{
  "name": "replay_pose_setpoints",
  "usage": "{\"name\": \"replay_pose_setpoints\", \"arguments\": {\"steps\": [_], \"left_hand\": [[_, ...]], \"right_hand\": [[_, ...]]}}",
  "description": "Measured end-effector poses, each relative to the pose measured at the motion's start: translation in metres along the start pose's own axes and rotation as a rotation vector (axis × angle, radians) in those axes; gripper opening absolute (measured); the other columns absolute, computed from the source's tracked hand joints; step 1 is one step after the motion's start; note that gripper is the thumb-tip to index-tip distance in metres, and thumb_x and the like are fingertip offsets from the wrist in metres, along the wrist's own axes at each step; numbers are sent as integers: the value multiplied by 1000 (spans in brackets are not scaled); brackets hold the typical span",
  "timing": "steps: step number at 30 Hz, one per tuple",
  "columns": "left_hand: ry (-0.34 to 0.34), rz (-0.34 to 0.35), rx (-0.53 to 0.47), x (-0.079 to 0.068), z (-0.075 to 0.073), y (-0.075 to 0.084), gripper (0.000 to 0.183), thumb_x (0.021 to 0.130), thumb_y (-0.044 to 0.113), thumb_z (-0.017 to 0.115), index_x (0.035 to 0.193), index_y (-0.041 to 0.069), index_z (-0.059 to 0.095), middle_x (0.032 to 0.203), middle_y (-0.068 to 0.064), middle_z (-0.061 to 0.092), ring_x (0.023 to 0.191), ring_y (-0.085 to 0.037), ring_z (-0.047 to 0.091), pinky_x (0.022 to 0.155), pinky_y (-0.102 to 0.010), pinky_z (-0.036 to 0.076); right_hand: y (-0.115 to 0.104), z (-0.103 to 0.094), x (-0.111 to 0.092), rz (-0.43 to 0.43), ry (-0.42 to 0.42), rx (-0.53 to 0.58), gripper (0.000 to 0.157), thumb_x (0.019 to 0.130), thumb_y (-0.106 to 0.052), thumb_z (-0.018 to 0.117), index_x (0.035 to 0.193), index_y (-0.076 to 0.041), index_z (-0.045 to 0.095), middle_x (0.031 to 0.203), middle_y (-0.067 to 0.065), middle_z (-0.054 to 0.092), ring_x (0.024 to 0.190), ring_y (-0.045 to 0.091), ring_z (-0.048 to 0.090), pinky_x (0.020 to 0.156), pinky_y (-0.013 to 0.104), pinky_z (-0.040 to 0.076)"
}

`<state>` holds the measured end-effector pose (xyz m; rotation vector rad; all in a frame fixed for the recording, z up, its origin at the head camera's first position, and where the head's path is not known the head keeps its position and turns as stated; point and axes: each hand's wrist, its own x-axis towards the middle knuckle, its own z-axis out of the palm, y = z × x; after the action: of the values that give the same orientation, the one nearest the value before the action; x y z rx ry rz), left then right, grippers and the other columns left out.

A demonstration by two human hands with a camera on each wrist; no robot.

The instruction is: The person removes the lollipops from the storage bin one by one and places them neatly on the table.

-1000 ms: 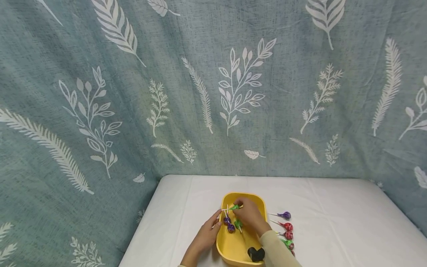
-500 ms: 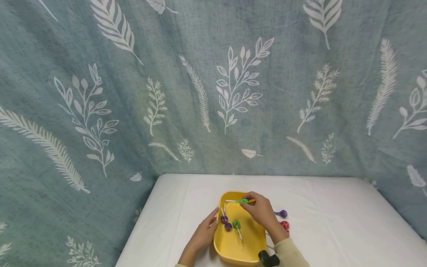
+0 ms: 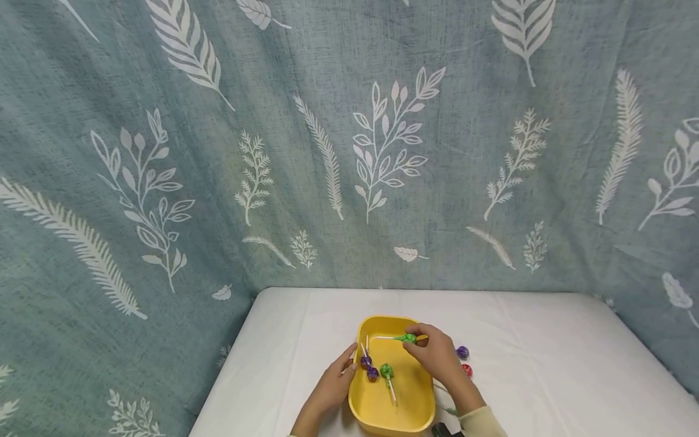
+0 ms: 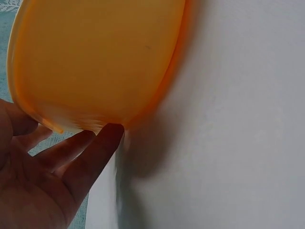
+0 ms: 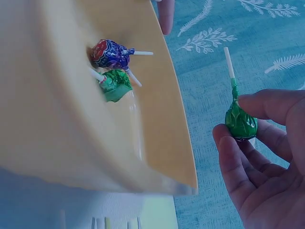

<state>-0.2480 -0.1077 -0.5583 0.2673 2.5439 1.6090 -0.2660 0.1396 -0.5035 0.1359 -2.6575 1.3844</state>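
My right hand pinches a green-wrapped lollipop by its candy head, between thumb and fingers. In the head view it is over the far right part of a yellow tub, its white stick pointing left. My left hand rests at the tub's left side, its fairly straight fingers touching the outer wall near the rim. Inside lie two purple-wrapped lollipops by the left wall, and another green lollipop beside them.
Right of the tub, partly hidden by the right arm, lie a purple lollipop and a red one on the white table. Several sticks show low in the right wrist view. A leaf-patterned curtain hangs behind.
The right hand has moved rightward across the tub with the green lollipop, away from the purple pair, lifting slightly and then lowering. The left hand keeps its place at the tub's side.
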Motion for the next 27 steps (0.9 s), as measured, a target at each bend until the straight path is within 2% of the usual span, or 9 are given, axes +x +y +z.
{"name": "replay_pose_setpoints", "arguments": {"steps": [12, 27], "left_hand": [[2, 6, 1, 0, 0, -3, 49, 107, 18, 49, 156, 12, 42, 144, -28, 52, 133, -47, 49, 109, -65, 36], [-1, 20, 5, 1, 0, -5, 50, 107, 19, 49, 156, 12, 41, 143, -28, 53, 132, -47, 50, 109, -65, 37]], "right_hand": [[4, -16, -10, 19, 5, -9, 30, 88, -9, 77, 117, -5, 72, 113, 8, 70, 95, 26, 70, 71, 36, 62], [24, -37, -20, 52, 30, -5, 33, 91, -16, 75, 122, -5, 71, 113, 9, 69, 93, 24, 70, 68, 35, 60]]}}
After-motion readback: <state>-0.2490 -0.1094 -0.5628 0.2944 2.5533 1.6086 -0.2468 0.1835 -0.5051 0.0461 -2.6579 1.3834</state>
